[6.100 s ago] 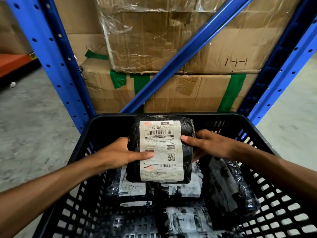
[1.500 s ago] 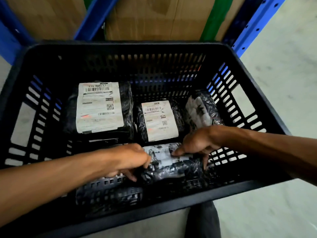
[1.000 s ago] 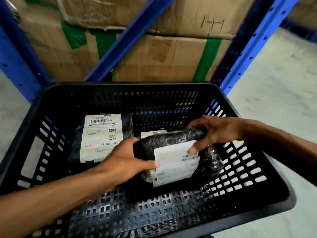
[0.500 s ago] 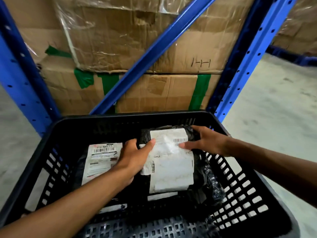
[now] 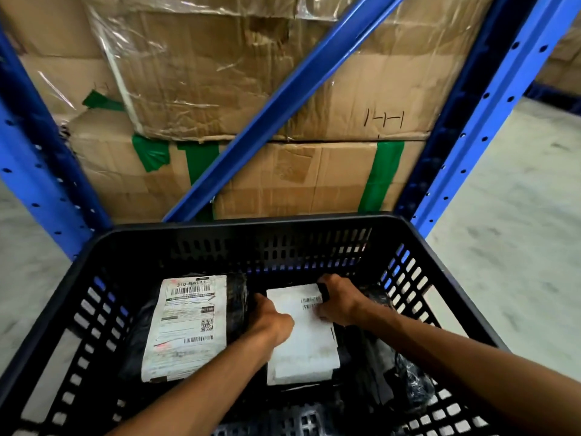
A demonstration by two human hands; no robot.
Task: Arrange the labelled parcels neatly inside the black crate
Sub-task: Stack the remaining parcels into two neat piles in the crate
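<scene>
The black slotted crate (image 5: 239, 229) fills the lower half of the head view. Inside at the left lies a black-wrapped parcel with a white barcode label (image 5: 188, 325), face up. Beside it in the middle is a second parcel with a white label (image 5: 309, 344), lying low in the crate. My left hand (image 5: 272, 319) grips its left edge and my right hand (image 5: 338, 302) grips its far right corner. Another black plastic parcel (image 5: 405, 369) lies against the right wall, partly hidden under my right forearm.
Blue steel rack uprights (image 5: 490, 99) and a diagonal brace (image 5: 283, 99) stand just behind the crate. Stacked cardboard boxes (image 5: 283, 180) with green tape fill the rack. Grey concrete floor (image 5: 518, 231) lies to either side.
Both hands lifted the middle parcel from the crate's near part, turned it label up and lowered it beside the left parcel. The camera tilted upward toward the rack.
</scene>
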